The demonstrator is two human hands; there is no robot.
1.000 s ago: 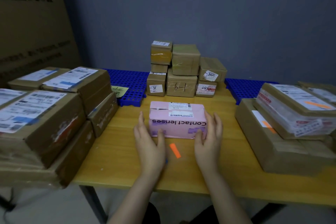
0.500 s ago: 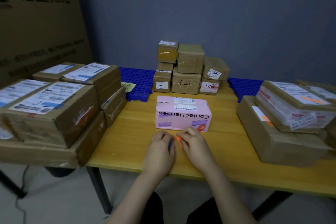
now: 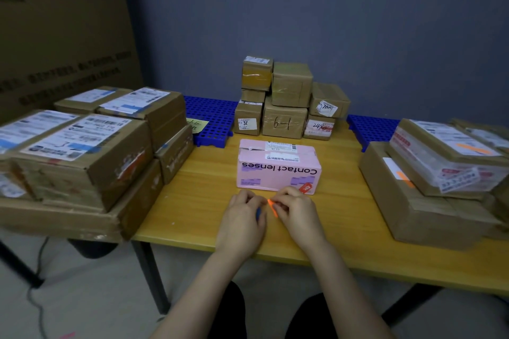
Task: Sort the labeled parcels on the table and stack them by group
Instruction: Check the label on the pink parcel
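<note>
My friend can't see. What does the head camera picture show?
The right hand pinches a small orange sticker beside the curled left hand, just before a pink Contact lenses box on a wooden table. Brown labelled parcels stand stacked left, right and behind.

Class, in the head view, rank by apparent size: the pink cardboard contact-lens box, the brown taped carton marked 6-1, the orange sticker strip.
Pink cardboard contact-lens box
Brown taped carton marked 6-1: farther back, so this pair is unsure
Orange sticker strip, clearly smallest

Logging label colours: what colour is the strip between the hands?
The small paper strip is orange; head view shows it.
</note>
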